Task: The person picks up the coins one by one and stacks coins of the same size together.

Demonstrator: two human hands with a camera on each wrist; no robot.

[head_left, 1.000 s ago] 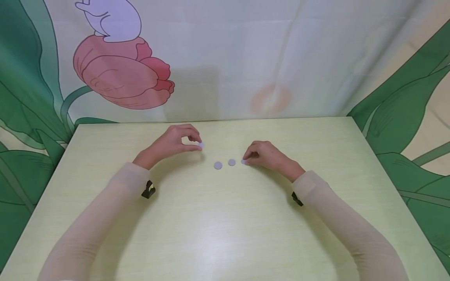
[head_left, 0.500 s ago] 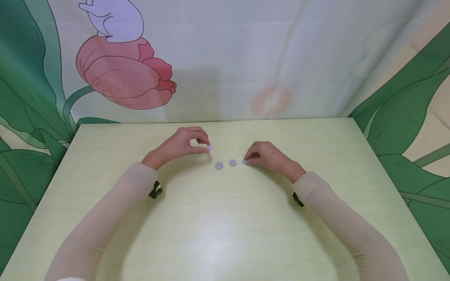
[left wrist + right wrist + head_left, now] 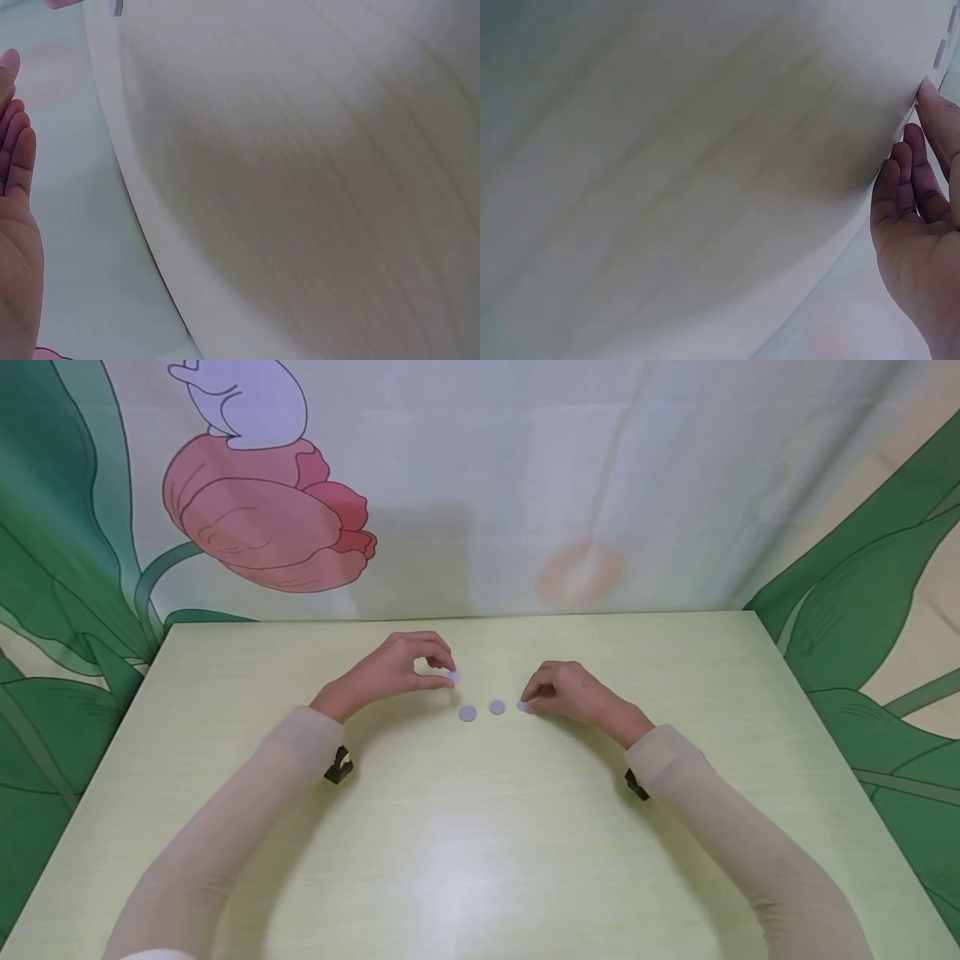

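Note:
In the head view, two small grey discs lie side by side mid-table: one disc (image 3: 468, 713) on the left and a second disc (image 3: 497, 707) to its right. My left hand (image 3: 448, 673) hovers just above and to the left of them, pinching a pale disc (image 3: 453, 677) between thumb and forefinger. My right hand (image 3: 528, 702) rests on the table with curled fingers pinching a third grey disc (image 3: 521, 705) at the right end of the row. The wrist views show only blurred table, with the left hand (image 3: 16, 225) and right hand (image 3: 922, 217) at the frames' edges.
The pale green table (image 3: 480, 860) is backed by a cloth printed with a pink flower (image 3: 262, 518) and green leaves (image 3: 840, 610). A black strap clip (image 3: 339, 766) sits at each sleeve cuff.
My left hand has carried its disc to the right and slightly down, closer to the row of discs. The right hand and the discs on the table have stayed put.

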